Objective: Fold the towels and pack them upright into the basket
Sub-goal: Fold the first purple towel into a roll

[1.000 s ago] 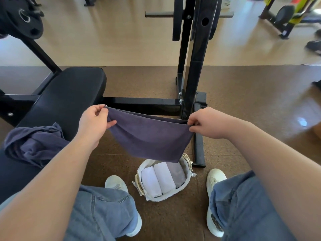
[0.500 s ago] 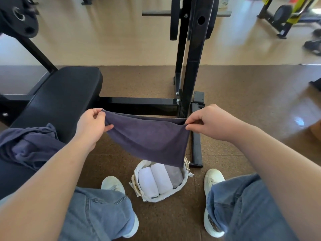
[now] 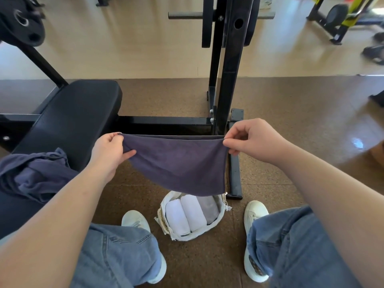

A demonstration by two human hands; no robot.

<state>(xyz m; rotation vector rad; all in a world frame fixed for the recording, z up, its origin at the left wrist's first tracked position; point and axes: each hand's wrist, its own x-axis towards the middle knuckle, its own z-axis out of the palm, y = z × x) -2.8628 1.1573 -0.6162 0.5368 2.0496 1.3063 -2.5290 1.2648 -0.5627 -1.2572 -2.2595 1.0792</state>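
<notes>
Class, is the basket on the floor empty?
No, the basket holds two rolled white towels and a grey towel.

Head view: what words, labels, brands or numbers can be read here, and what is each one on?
No legible text.
Weight plate: white ring-shaped mark, blurred, unreadable.
Jeans, left knee: small stitched marks, too small to read.
Right shoe: patterned heel patch, no readable letters.
Purple towel and basket: no print visible.
</notes>
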